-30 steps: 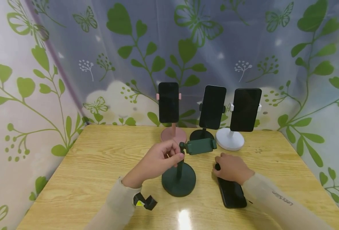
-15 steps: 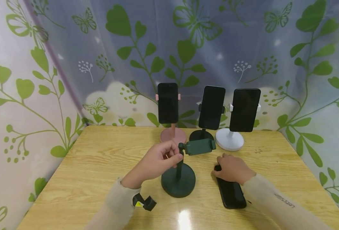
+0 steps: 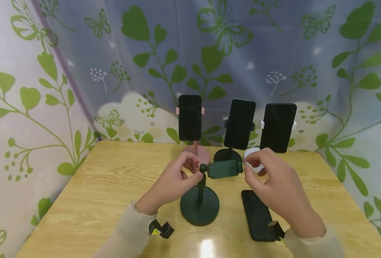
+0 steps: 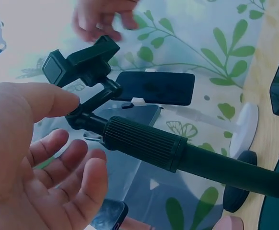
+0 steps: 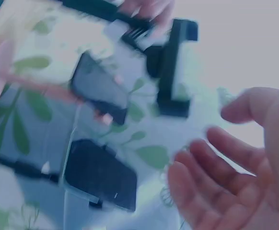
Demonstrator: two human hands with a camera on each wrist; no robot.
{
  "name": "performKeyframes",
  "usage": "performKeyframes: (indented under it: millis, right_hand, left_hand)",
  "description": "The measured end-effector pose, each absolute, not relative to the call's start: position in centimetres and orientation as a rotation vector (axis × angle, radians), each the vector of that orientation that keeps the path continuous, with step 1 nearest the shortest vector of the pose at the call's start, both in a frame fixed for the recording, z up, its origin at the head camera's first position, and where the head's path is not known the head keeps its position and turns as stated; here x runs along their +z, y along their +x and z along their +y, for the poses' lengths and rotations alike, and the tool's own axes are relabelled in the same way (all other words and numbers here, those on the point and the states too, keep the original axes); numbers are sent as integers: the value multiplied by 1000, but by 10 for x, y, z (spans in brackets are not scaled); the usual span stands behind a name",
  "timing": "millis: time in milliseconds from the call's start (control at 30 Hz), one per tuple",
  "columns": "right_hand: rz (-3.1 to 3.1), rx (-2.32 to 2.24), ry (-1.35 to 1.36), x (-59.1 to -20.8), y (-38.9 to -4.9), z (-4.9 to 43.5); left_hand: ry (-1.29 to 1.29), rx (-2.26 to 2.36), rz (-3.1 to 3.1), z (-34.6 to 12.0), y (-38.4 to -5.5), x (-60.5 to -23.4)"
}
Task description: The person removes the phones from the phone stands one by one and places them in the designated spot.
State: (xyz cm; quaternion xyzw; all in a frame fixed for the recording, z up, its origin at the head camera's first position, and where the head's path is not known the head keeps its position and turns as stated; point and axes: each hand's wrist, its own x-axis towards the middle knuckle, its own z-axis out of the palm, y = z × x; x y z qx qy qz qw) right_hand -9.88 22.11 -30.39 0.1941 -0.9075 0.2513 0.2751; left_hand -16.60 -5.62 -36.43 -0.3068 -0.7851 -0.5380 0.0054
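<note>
Fingers (image 4: 63,165) of the left hand (image 3: 173,182) are loosely curved and spread from the thumb, none wrapped round anything; the thumb tip lies at the hinge of the dark green stand (image 3: 201,193), pressure on it cannot be told. Right hand (image 3: 282,190): thumb and fingers bent with a wide gap, holding nothing, just beside the free end of the clamp (image 3: 223,169) and above the near part of the table. Stand location: on the wood-grain table (image 3: 119,175), between the hands. Material looks like matte plastic; flat round disc base, smooth cylindrical stem, finely ribbed collar (image 4: 144,143), short hinged arm, oblong clamp with raised end lips. Stem axis upright; clamp long axis runs sideways, free end toward the person's right and slightly raised. Black phone (image 3: 256,215), a glossy rounded slab, lies flat to the stand's right, long axis slanting from far left to near right, partly under the right wrist. Behind, the pink stand (image 3: 203,154), black stand (image 3: 227,156) and white stand (image 4: 245,129) each hold a dark-screened phone upright.
</note>
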Motion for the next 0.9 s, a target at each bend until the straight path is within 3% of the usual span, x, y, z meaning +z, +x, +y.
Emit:
performKeyframes:
  millis: [400,900]
  right_hand:
    - [-2039,995,482,-306,-79,206]
    - [-2119,975,572,-315,-91,202]
  left_hand:
    - [-973,-1576,-2602,-55,-166,-368]
    - [-928,-1374,-2757,-52,-172,-378]
